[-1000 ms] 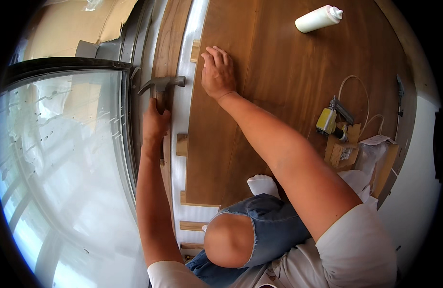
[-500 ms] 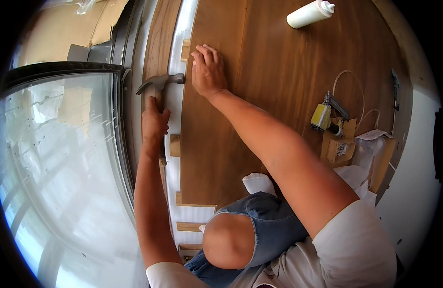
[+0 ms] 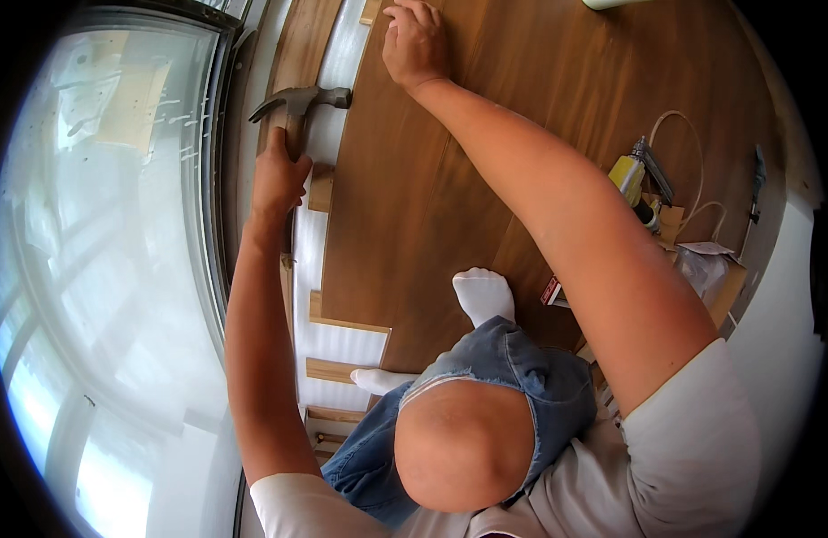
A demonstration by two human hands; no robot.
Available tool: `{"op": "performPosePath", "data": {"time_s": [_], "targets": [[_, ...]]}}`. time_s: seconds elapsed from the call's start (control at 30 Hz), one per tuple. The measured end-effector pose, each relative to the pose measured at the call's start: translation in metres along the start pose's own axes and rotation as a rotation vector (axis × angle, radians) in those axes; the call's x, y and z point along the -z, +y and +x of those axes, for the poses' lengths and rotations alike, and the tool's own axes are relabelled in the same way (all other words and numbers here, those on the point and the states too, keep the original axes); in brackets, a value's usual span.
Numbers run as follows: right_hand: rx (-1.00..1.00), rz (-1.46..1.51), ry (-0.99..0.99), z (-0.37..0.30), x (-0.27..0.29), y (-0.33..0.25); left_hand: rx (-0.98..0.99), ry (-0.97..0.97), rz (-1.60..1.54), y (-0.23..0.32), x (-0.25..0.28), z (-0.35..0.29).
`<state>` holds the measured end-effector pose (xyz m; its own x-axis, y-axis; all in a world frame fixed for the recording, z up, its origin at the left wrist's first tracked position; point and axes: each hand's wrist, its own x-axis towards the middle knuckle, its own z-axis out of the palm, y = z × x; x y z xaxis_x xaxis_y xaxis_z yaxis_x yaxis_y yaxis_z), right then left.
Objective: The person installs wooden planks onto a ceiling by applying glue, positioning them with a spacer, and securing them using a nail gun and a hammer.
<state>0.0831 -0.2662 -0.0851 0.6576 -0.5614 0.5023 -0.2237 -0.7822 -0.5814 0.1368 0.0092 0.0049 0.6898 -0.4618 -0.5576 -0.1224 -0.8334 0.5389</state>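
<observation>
My left hand (image 3: 278,186) is wrapped around the wooden handle of a claw hammer (image 3: 299,99). The hammer's dark striking face lies at the left edge of the brown wood floorboards (image 3: 414,215), touching or almost touching it. Farther along that edge, my right hand (image 3: 416,45) rests on top of the boards, its fingers slightly bent and holding nothing. A small wooden block (image 3: 321,186) sits against the board edge, just to the right of my left hand.
A glass door panel (image 3: 118,224) fills the left side. Wood strips (image 3: 349,323) stick out from the boards over white underlay (image 3: 329,345). To the right lie a yellow air nailer (image 3: 627,176) with a hose and a cardboard box (image 3: 723,287). A pale bottle (image 3: 602,4) shows at the top.
The whole view has shifted, so most things sit higher in the picture. The hammer head stays by the board edge, slightly nearer the block. My right hand remains on the boards.
</observation>
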Motion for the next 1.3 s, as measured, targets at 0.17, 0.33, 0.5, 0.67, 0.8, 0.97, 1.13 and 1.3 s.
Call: {"op": "performPosePath", "data": {"time_s": [0.17, 0.33, 0.5, 0.67, 0.8, 0.97, 1.13, 1.3], "targets": [[0.070, 0.027, 0.096, 0.001, 0.004, -0.005, -0.048, 0.035, 0.025, -0.033, -0.003, -0.014], [0.085, -0.024, 0.101, 0.004, 0.003, -0.002, 0.069, 0.097, -0.013, -0.041, -0.007, -0.043], [0.145, -0.012, 0.119, -0.001, -0.008, 0.001, 0.131, 0.053, -0.024, -0.049, -0.009, -0.074], [0.101, -0.104, 0.076, 0.006, 0.003, -0.001, 0.194, 0.072, -0.043, -0.072, -0.007, -0.121], [0.191, -0.066, 0.159, 0.004, -0.009, 0.020, 0.282, 0.045, -0.060, -0.107, -0.010, -0.166], [0.167, -0.155, 0.096, 0.000, -0.003, 0.008, 0.356, 0.119, -0.018, -0.156, -0.009, -0.208], [0.102, -0.208, 0.045, 0.002, -0.001, 0.001, 0.314, -0.008, 0.023, -0.148, -0.013, -0.215], [0.094, -0.189, 0.021, -0.002, 0.001, 0.003, 0.265, 0.004, 0.075, -0.159, -0.006, -0.214]]}}
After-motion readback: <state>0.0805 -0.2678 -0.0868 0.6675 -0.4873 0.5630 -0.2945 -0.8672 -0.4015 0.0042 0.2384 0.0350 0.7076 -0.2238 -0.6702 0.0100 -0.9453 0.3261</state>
